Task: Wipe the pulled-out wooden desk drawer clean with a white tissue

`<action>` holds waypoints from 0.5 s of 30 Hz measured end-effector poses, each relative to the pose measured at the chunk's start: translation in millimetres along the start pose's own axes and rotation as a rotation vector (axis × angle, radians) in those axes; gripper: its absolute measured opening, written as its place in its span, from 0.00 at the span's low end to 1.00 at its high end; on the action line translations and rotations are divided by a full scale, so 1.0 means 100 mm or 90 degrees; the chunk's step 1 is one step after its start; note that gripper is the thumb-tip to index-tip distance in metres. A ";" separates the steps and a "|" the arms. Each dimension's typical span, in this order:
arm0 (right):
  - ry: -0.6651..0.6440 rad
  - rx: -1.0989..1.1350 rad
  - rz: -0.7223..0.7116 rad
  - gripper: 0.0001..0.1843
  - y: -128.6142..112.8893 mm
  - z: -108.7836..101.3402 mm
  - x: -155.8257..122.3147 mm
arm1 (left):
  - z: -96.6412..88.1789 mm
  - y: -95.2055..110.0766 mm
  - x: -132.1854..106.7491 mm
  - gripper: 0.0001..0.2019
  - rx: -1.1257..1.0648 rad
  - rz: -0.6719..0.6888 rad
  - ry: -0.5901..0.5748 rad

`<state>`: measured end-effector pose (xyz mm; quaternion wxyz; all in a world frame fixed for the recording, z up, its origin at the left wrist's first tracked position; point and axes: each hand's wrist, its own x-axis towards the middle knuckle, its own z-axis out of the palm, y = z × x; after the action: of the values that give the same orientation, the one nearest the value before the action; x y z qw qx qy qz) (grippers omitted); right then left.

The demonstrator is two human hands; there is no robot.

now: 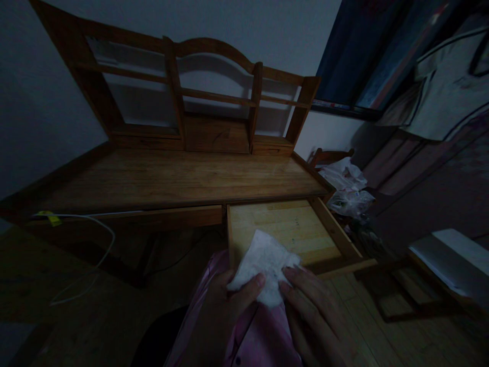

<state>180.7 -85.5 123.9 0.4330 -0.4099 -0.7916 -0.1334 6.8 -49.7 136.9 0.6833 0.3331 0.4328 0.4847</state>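
A folded white wipe (267,262), with small greyish marks on it, is held between my two hands above my lap. My left hand (229,300) pinches its left edge, thumb on top and the other fingers mostly hidden beneath. On the right side, my right hand (313,300) grips it with fingertips over the upper face; its thumb is hard to see. Just beyond the wipe is a pulled-out wooden drawer (282,224), whose pale bottom bears small dark marks.
A wooden desk (198,176) with a shelf hutch (214,97) stands against the wall. A white cable (110,244) hangs at the left. Plastic bags (346,183) sit beyond the desk's right end. At the far right is a wooden stool (405,290), near hanging clothes (451,86).
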 end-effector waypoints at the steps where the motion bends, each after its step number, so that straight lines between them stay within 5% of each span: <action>1: 0.001 -0.003 0.002 0.27 0.00 0.00 -0.01 | -0.01 -0.01 0.01 0.16 0.003 0.003 -0.005; 15: -0.013 -0.008 0.052 0.33 0.03 -0.01 -0.03 | 0.04 0.12 -0.04 0.17 0.004 0.018 -0.025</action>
<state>184.5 -86.1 121.6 0.4278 -0.4461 -0.7775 -0.1163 4.9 -49.5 150.1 0.6840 0.3506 0.4157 0.4863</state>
